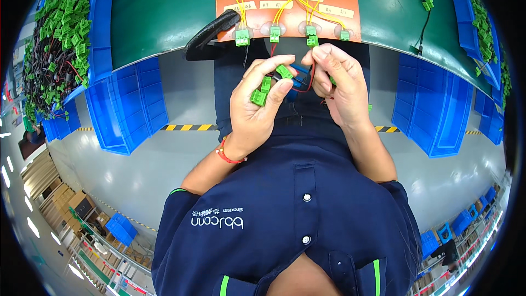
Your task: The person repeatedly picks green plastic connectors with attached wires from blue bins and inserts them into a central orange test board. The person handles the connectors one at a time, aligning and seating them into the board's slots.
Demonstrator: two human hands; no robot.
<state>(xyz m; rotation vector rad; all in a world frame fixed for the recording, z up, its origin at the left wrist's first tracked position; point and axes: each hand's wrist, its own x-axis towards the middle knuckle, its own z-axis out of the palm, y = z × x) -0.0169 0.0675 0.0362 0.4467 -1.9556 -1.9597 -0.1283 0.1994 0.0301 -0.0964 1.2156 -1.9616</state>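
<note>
My left hand [253,101] is closed around several small green terminal plugs [259,96]; one of them is pinched between thumb and forefinger. To its right, my right hand [346,85] is also closed, its fingertips together on a thin red and black wire lead [313,77]. Part of another green plug [332,80] shows among the right fingers. Both hands are just in front of an orange board [350,16] on the green bench. Along its front edge sit green sockets [242,37] with yellow wires [237,0] running back from them. Which plug the lead ends in is hidden.
A black padded strap-like piece [211,34] lies at the board's left end. Blue bins heaped with green-plugged leads [63,27] flank the bench. Blue crates [129,104] stand below on both sides. Another black lead [426,19] lies on the bench [164,0] at right.
</note>
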